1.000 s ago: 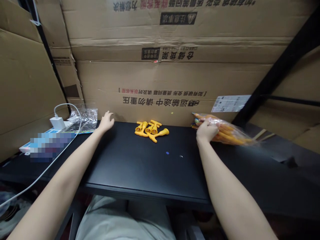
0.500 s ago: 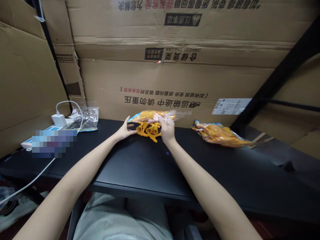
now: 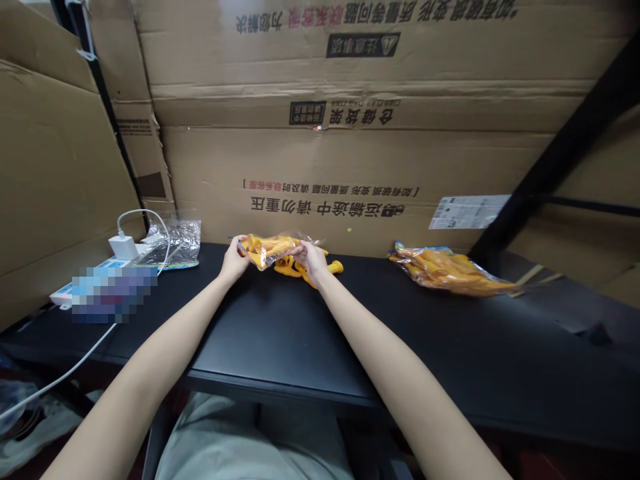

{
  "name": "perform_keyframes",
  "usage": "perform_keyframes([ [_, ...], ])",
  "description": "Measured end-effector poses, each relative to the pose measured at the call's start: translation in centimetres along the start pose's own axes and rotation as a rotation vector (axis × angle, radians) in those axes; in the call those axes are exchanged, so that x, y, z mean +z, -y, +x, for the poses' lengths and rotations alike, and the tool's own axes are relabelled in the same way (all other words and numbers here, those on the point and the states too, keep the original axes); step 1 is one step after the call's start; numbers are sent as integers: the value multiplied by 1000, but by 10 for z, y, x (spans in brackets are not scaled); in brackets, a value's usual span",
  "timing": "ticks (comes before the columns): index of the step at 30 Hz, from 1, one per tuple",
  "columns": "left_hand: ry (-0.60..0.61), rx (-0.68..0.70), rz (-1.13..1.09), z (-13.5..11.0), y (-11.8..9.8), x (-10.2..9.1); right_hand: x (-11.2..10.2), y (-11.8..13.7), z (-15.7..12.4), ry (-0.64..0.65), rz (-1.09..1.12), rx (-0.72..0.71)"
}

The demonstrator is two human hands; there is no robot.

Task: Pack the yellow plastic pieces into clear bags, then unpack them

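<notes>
Between my hands is a clear plastic bag (image 3: 273,248) filled with yellow-orange plastic pieces. My left hand (image 3: 234,261) grips its left end, where a bit of blue shows. Closed on the bag's right side is my right hand (image 3: 311,261). Loose yellow-orange pieces (image 3: 287,268) lie on the black table (image 3: 280,327) just beneath and behind the bag, partly covered by it and by my right hand. Their exact kind I cannot make out.
A second bag of yellow-orange pieces (image 3: 445,270) lies to the right. On the left are a power strip (image 3: 65,297) with a white charger (image 3: 123,247) and cable, and a crumpled clear wrapper (image 3: 183,243). A cardboard wall (image 3: 350,153) stands behind the table.
The bag has shifted left and been tilted toward me. My left hand, open at its left end before, now grips it. More loose pieces show right of my right hand.
</notes>
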State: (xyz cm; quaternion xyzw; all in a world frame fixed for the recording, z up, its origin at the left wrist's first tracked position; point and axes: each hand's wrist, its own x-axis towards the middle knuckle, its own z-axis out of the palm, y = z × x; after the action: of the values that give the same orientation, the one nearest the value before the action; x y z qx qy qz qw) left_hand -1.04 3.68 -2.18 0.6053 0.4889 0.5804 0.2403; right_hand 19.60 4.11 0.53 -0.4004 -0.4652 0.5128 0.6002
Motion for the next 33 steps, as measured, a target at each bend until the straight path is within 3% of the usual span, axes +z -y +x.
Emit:
perform_keyframes([
  [3,0,-15,230,-4,-3,-4,-5,-12,5,40,-14,83],
  [6,65,-24,433,-8,-7,-6,-9,-22,9,103,-154,35],
  [12,184,130,649,-7,-8,-15,-19,-26,-2,301,-822,-488],
  [15,307,233,652,-3,-8,-21,-19,-16,-17,414,-1096,-648],
  [17,372,252,684,-1,-11,-23,-16,-8,-23,420,-1174,-731],
  [23,379,247,731,-3,-25,-20,-13,7,-26,290,-1202,-793],
  [29,232,255,750,-9,-27,-10,-13,3,-19,252,-874,-755],
  [33,171,294,459,-9,-25,-5,-7,4,-16,193,-654,-687],
])
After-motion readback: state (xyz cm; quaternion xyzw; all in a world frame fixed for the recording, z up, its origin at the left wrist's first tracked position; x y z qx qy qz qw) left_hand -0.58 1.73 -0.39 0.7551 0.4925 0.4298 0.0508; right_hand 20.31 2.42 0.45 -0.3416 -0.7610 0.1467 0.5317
